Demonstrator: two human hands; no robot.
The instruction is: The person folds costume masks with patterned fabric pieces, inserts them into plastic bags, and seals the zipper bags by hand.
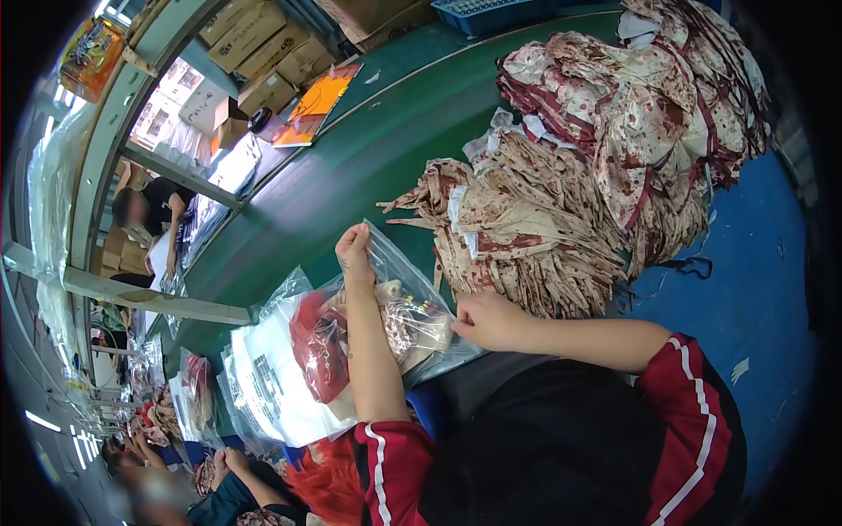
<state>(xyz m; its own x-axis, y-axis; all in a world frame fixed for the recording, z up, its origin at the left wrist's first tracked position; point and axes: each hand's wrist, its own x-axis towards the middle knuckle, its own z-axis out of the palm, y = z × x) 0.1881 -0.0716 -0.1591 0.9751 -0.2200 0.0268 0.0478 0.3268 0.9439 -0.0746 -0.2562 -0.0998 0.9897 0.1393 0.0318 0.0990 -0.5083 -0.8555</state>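
Now pinched a clear plastic bag (pixel 419 326) at one corner with the left hand (pixel 353 250) and at the edge with the right hand (pixel 493 323), in narrow grips. Had it between both hands, partly under the left arm (pixel 374 359), by the green desk (pixel 368 149).

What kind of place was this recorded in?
Probably a garment packing workshop: a long green worktable, heaped red-stained cream fabric pieces, and clear plastic bags being handled, with brown cardboard boxes stacked beyond.
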